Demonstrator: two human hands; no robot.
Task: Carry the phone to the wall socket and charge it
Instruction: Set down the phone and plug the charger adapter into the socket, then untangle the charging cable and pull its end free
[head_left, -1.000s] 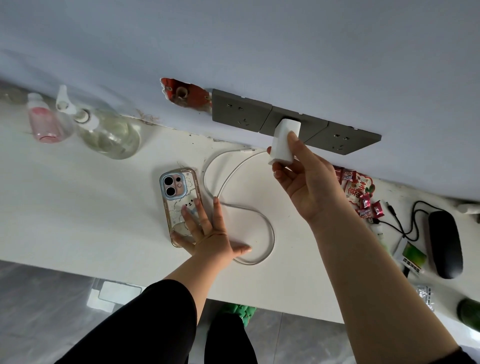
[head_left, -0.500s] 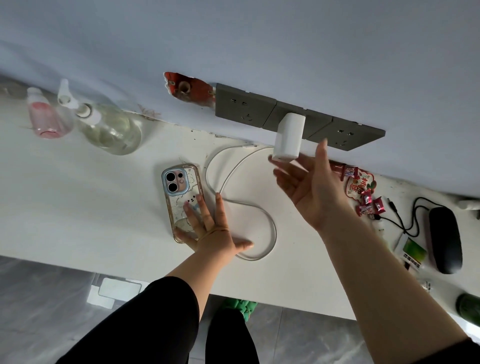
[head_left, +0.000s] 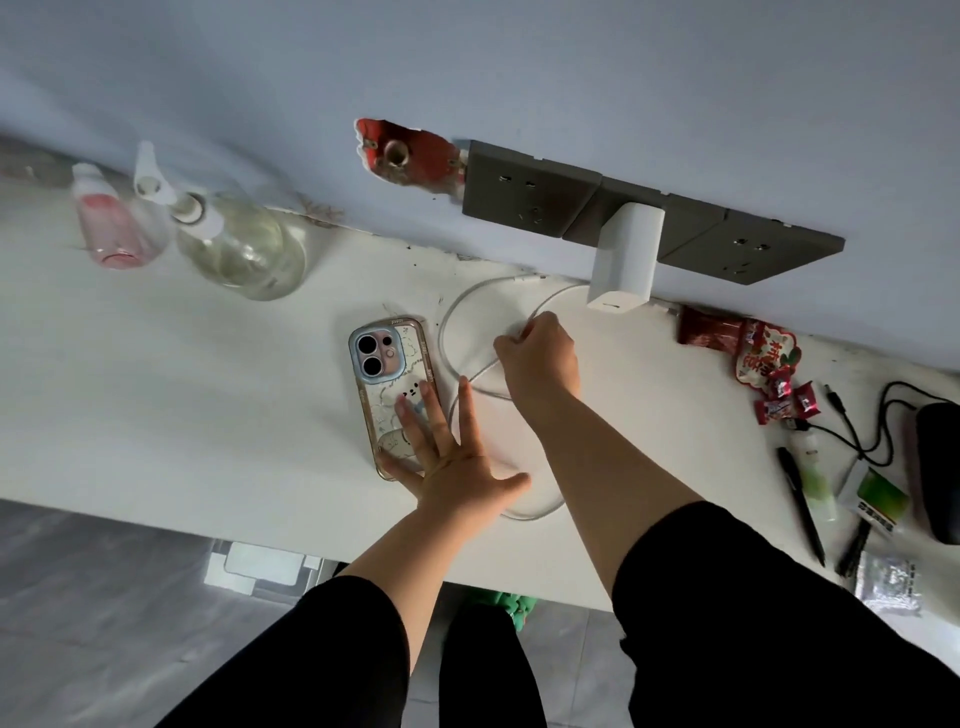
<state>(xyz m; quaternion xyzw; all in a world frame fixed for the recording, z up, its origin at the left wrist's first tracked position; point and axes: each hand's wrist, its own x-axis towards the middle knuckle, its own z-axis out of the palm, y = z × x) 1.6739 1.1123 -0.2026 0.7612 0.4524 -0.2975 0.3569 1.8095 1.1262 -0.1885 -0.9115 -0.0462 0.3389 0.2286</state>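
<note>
The phone (head_left: 387, 374) lies face down on the white desk (head_left: 208, 395), in a clear patterned case, camera end toward the wall. My left hand (head_left: 452, 467) rests flat on its lower end, fingers spread. A white charger block (head_left: 626, 260) is plugged into the middle of the grey wall socket strip (head_left: 524, 189). The white cable (head_left: 457, 322) loops over the desk between phone and charger. My right hand (head_left: 540, 358) is closed around a stretch of that cable, just below the charger. The cable's plug ends are hard to make out.
A pink bottle (head_left: 111, 221) and a clear pump bottle (head_left: 239, 249) stand at the back left. Red snack packets (head_left: 763, 358), pens (head_left: 802, 499), a black cable (head_left: 857, 431) and a dark mouse (head_left: 940, 467) crowd the right side. A broken patch of wall (head_left: 405, 153) sits beside the sockets.
My right hand let go of the charger block, now seated in the socket, dropped to the desk and closed on the cable. My left hand stayed on the phone.
</note>
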